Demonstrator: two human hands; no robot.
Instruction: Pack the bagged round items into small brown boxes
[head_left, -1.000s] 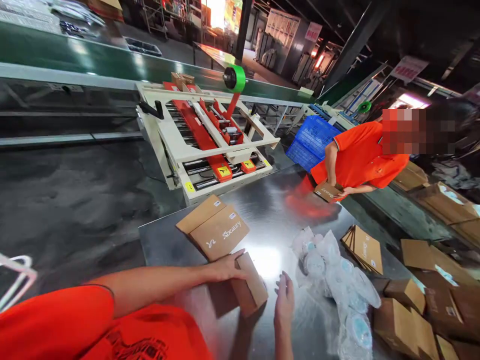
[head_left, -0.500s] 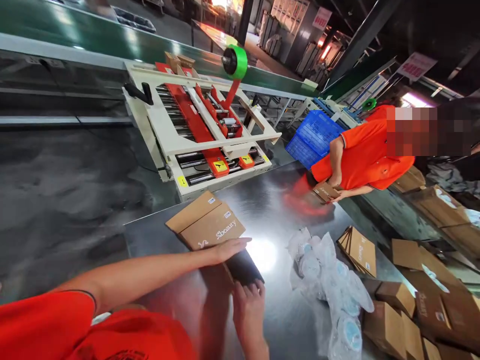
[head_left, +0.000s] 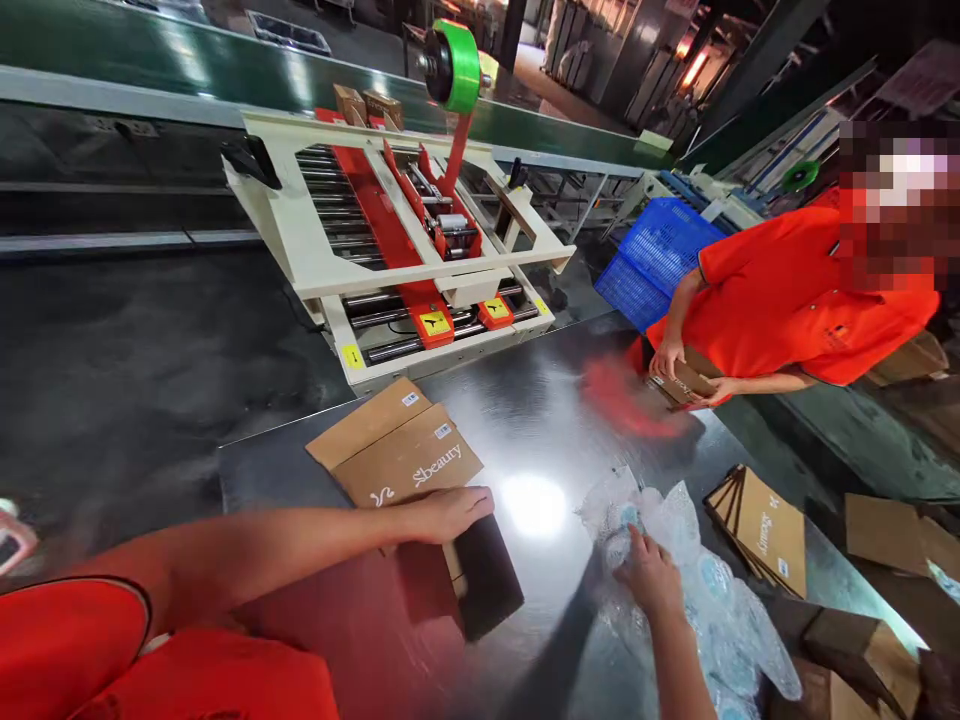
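Observation:
A brown cardboard box point(head_left: 424, 455) printed with "beauty" lies on the metal table, its flaps spread toward the far side. My left hand point(head_left: 454, 513) rests on it with fingers curled over the edge, beside the box's dark shaded part point(head_left: 491, 590). To the right, my right hand point(head_left: 654, 572) reaches into a pile of bubble-wrapped round items point(head_left: 716, 610). Its fingers are bent around one clear wrapped item point(head_left: 621, 540) at the pile's near left. The fingertips are partly hidden there.
A tape-sealing machine point(head_left: 442, 270) with a green tape roll point(head_left: 456, 68) stands beyond the metal table point(head_left: 555, 610). Flat printed cartons point(head_left: 765, 535) are stacked at right. Across the table, a co-worker point(head_left: 795, 290) holds a small box point(head_left: 679, 380). Behind is a blue crate point(head_left: 660, 255).
My right hand has left the box's near edge and moved right to the bubble-wrapped pile. My left hand stays on the box, its fingers now more curled. The view has shifted slightly.

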